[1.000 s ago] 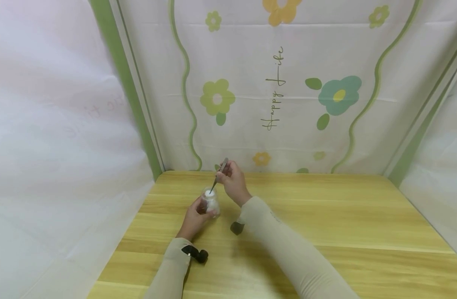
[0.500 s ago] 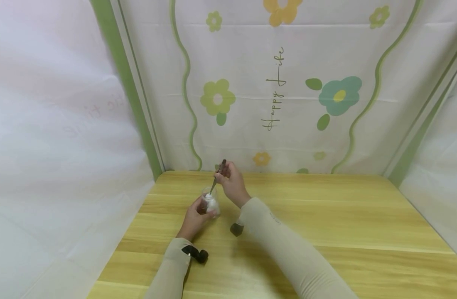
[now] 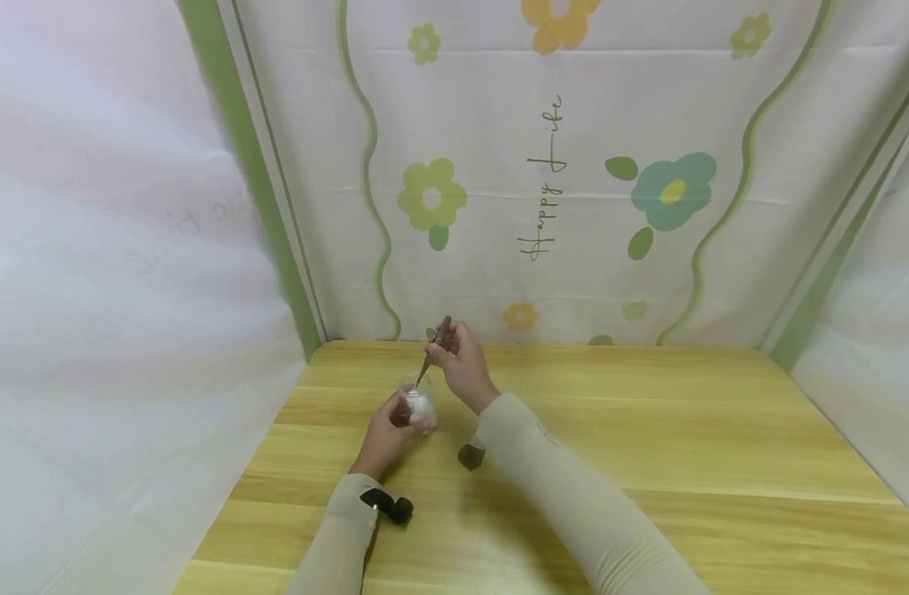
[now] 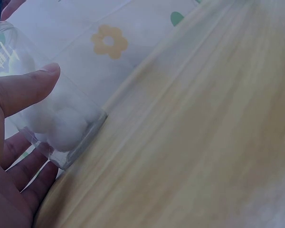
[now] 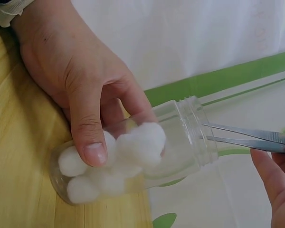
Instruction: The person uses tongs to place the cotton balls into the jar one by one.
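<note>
My left hand (image 3: 383, 440) grips a clear screw-neck jar (image 5: 179, 164) that stands on the table, thumb on one side and fingers round the other. Several white cotton balls (image 5: 145, 142) fill its lower part, seen through the wall in both wrist views. My right hand (image 3: 469, 369) pinches a pair of metal tweezers (image 5: 256, 140) above the jar's mouth. The tweezers' tips are apart, just inside the neck, with no cotton ball between them. In the left wrist view, the left thumb (image 4: 31, 90) presses on the jar's side, and the right fingers barely show at the top corner.
The wood-grain table (image 3: 648, 430) stretches to the right of both hands. A white curtain (image 3: 484, 273) with printed flowers hangs behind its back edge. Black wrist devices (image 3: 398, 510) sit on both sleeves.
A cotton ball at the tweezers' tips in the jar's mouth has dropped down into the jar, and the tips are now free of it. The left hand has stayed put on the jar.
</note>
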Tool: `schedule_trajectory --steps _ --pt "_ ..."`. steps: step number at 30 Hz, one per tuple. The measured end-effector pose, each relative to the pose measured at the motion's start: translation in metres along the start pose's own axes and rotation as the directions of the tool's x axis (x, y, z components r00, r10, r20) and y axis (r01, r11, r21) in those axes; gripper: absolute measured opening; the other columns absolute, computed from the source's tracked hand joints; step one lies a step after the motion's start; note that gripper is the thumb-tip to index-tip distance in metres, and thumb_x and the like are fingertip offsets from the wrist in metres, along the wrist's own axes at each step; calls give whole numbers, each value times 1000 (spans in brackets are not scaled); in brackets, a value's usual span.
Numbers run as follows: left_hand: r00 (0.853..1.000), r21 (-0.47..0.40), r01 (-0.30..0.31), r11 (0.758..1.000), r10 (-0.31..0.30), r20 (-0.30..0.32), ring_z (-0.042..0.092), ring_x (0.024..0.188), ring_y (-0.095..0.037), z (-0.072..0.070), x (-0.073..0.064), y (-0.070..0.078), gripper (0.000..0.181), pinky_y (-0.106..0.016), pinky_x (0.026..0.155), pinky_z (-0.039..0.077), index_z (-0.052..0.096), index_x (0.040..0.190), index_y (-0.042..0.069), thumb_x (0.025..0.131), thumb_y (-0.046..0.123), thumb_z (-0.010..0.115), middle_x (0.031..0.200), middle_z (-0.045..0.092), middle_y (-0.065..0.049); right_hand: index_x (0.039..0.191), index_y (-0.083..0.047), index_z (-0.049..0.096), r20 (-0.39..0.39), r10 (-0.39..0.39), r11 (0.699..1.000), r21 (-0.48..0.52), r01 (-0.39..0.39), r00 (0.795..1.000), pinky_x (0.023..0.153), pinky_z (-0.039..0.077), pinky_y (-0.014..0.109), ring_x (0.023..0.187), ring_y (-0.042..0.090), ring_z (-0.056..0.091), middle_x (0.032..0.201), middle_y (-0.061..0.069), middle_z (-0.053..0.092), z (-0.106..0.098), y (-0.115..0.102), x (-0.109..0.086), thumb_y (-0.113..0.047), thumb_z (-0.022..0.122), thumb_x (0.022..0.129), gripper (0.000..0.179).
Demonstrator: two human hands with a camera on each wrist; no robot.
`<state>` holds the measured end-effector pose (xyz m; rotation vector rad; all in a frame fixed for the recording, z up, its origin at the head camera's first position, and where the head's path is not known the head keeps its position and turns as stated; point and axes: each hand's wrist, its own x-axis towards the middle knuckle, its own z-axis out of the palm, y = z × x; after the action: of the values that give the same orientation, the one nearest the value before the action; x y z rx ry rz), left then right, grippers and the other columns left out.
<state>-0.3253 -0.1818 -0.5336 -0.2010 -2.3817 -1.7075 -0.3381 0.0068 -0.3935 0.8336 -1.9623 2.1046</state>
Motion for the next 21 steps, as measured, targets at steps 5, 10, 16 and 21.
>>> schedule_trajectory --steps 5,10,16,21 --pt "1000 13 -12 1000 12 19 59 106 -26 -3 -13 30 65 -44 92 48 49 142 11 84 14 78 115 63 -10 119 5 48 -7 -36 999 -23 36 999 82 55 35 103 41 60 109 19 59 -3 -4 -2 4 58 95 26" --pt "1000 18 -14 1000 14 6 59 107 -26 -3 -8 15 70 -44 93 48 47 144 14 82 23 80 118 63 -10 120 5 48 -7 -37 999 -32 37 999 81 56 34 100 34 62 108 18 59 -8 -8 -2 4 58 95 27" --pt "1000 -24 -11 1000 11 21 59 107 -28 -4 -2 4 76 -44 92 48 47 145 15 78 26 83 119 62 -10 122 3 48 -15 0 1000 -3 0 1000 82 56 35 101 33 62 108 16 60 -16 -13 -4 1 59 95 30" --pt "999 -25 -30 999 31 19 60 104 -26 -1 -3 1 79 -42 90 49 47 145 14 77 28 84 117 63 -9 123 3 47 -21 14 1000 -2 -14 1000 83 55 35 103 33 62 113 25 58 -24 -15 -9 0 59 95 30"
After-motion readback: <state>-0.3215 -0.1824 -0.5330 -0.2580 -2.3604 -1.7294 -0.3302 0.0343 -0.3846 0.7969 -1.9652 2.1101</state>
